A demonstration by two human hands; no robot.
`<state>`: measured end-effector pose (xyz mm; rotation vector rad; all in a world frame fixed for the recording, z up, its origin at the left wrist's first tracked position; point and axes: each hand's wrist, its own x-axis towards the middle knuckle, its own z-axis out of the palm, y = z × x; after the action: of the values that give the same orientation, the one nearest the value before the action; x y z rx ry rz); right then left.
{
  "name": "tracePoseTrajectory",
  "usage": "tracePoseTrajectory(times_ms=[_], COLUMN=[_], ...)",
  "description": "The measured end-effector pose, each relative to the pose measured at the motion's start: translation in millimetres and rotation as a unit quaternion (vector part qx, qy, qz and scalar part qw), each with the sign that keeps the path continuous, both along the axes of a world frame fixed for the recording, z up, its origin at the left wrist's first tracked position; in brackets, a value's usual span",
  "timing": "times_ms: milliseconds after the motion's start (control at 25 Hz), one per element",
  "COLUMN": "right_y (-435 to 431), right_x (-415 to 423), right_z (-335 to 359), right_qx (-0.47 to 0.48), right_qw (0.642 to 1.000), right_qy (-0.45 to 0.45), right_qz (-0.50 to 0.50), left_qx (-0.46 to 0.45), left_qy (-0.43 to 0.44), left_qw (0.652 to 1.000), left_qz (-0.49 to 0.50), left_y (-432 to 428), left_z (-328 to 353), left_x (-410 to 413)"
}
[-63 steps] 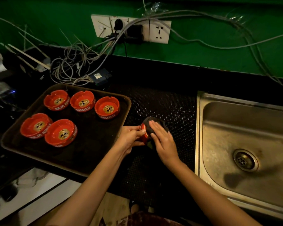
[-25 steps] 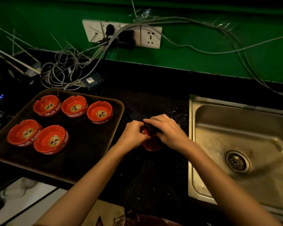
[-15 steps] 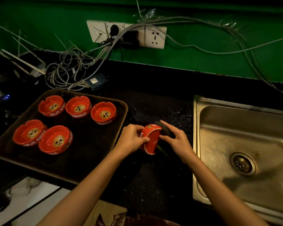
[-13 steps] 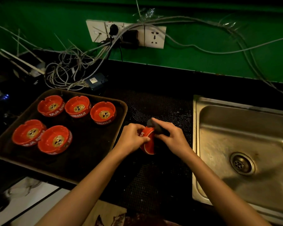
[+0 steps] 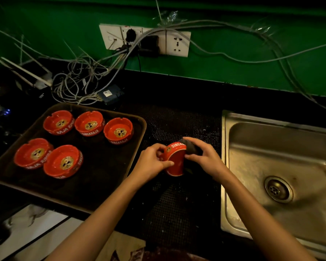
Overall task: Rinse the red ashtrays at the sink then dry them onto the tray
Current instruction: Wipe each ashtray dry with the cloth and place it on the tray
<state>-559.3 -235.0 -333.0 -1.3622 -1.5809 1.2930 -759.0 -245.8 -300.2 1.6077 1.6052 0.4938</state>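
left hand: thumb and fingers curled round the rim of the ashtray, gripping it from the left
right hand: fingers bent over a cloth, clamping it and pressing it against the ashtray's right side
hands, relation: close together, both on the same ashtray, apart only by its width
ashtray: red, tipped on its edge, outer wall towards the camera, mouth turned right into the cloth; it sits over the mat between tray and sink; can't tell if its low edge touches the mat
ashtray text: white "SINGARA", the rest hidden under the cloth
cloth: dark grey, bunched, mostly covered by the right fingers
mat: black, dotted, with pale specks on it
tray: brown, rounded corners, just left of the left hand
on tray: five red ashtrays, all mouth up, a gold emblem in each bowl; three in the back row, two in the front
back-left ashtray: reads "RAJA RIM", the end unclear
back-middle ashtray: reads "SINGARAJA"
back-right ashtray: reads "SINGARAJA"
front-left ashtray: reads "RAJA RIM", partly blocked by its neighbour
front-right ashtray: touches the front-left one; "SING" on its right wall, the rest unreadable
sink: steel, right of the mat, stained basin, round drain
wall: green, with a white socket plate, plugs in it
cables: grey tangle behind the tray, running up to the sockets
box: small, dark, white label too small to read
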Motion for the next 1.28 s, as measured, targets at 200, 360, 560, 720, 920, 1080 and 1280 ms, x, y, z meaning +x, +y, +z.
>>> tracePoseTrajectory(times_ms=[200, 360, 560, 720, 920, 1080, 1280], right_y=[9.0, -3.6, -10.8, -1.1, -8.0, -11.3, 9.2], right_x=[-10.8, -9.7, -12.6, -27.6, -9.6, -6.2, -12.4], right_z=[8.7, -2.6, -1.1, 10.4, -3.9, -2.5, 17.9], right_qx=[0.178, 0.036, 0.004, 0.19, -0.079, -0.079, 0.17], right_qw=[0.927, 0.999, 0.999, 0.957, 0.993, 0.992, 0.931], right_qy=[-0.315, -0.011, -0.018, -0.201, 0.088, 0.094, -0.298], right_qz=[0.096, 0.004, -0.03, 0.084, -0.008, -0.038, 0.126], left_qx=[0.011, -0.003, -0.011, -0.006, -0.027, -0.04, -0.006], left_qy=[0.032, 0.032, 0.032, 0.03, -0.034, -0.071, -0.018], left_qw=[0.999, 0.999, 0.999, 0.999, 0.998, 0.994, 0.999], left_qz=[-0.034, -0.032, -0.02, -0.03, 0.053, 0.069, 0.028], left_y=[11.9, 7.8, 6.7, 6.2, -7.8, -13.6, 3.2], left_z=[3.7, 1.8, -1.3, -0.3, -14.4, -23.7, -7.6], left_x=[12.0, 7.7, 4.7, 3.0, -1.8, -2.1, 13.5])
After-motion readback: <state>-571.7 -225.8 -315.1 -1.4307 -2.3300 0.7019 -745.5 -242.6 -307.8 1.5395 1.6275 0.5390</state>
